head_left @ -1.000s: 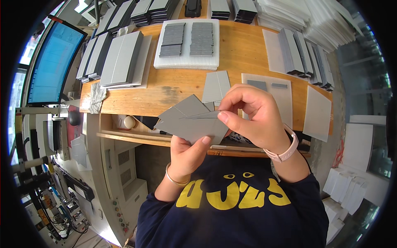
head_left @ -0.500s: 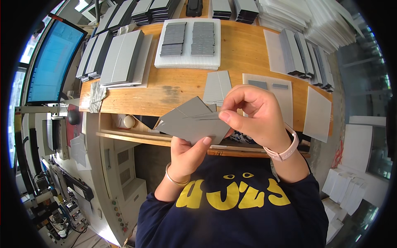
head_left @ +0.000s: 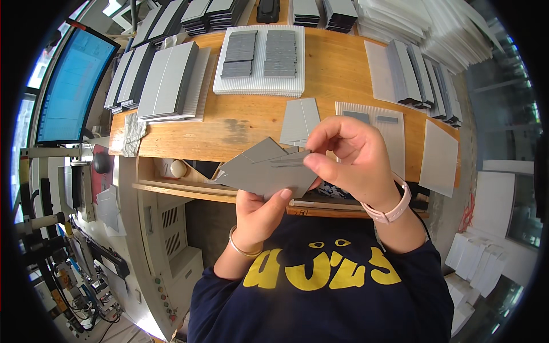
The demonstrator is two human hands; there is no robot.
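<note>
Large yellow letters [head_left: 310, 281], stylised, run across the front of a dark navy shirt [head_left: 326, 320] on the near side of the table [head_left: 337, 68]. Left of the table, a monitor [head_left: 75, 86] shows content too small to read. Dark marks [head_left: 301, 212] on the table's near wooden edge are illegible.

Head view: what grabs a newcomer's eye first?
Probably the hands near the centre: the left hand holds grey sheets over the table's near edge, and the right hand pinches at their right end. Next, the bold yellow print on the dark shirt below, and the bright blue screen at upper left.
</note>
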